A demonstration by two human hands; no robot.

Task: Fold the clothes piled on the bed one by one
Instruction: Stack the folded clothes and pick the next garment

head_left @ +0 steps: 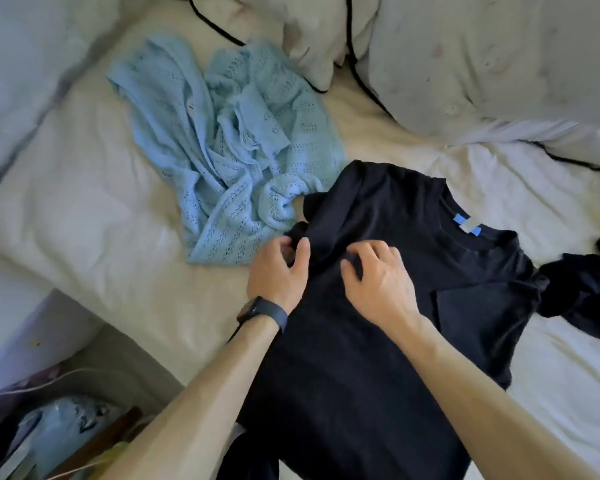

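Two hands worked a black T-shirt on the bed.
The pale bed (84,220) filled the view. The black T-shirt (378,341) lay flat from centre toward 5 o'clock, collar toward 2 o'clock. A crumpled light-blue knit top (222,140) sat at 11 o'clock. The left hand (278,271) had its grip pinching the sleeve fold, and the right hand (378,275) had its grip pinching fabric just beside it.
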